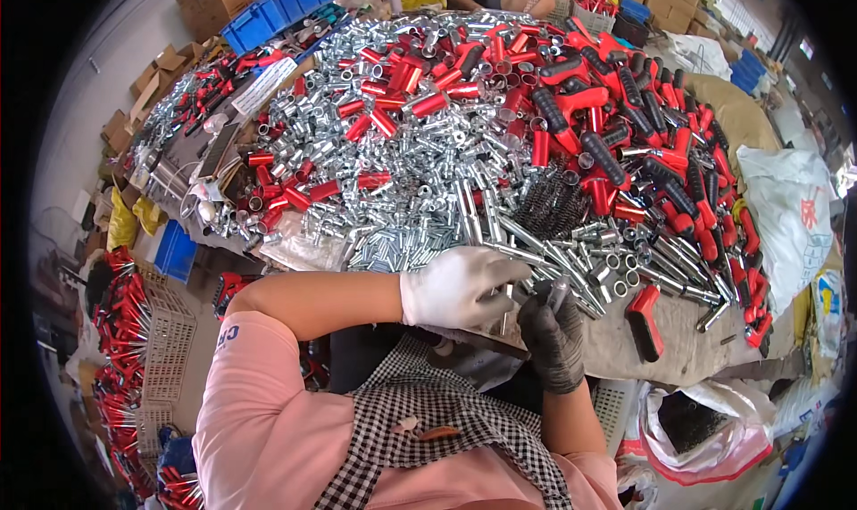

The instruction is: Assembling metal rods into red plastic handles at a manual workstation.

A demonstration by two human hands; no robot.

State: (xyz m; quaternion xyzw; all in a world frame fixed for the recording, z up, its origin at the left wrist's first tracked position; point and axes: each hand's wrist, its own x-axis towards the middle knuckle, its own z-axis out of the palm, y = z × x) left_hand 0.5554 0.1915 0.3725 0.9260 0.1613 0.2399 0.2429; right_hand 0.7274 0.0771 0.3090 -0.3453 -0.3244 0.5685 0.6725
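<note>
One bench (616, 354), heaped with metal and red parts. Gray crates (168, 340), 8 o'clock, full of red-handled pieces. White sack (748, 443), 4 o'clock, open, dark contents. Blue bins (254, 33), 11 o'clock. Left grip (469, 289), 5 o'clock, fingers bent, hold cannot be told. Right grip (553, 340), 4 o'clock, closed around metal part (558, 293).

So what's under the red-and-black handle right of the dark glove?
The handle lies on greyish cloth; the patch directly beneath is hidden.
</note>
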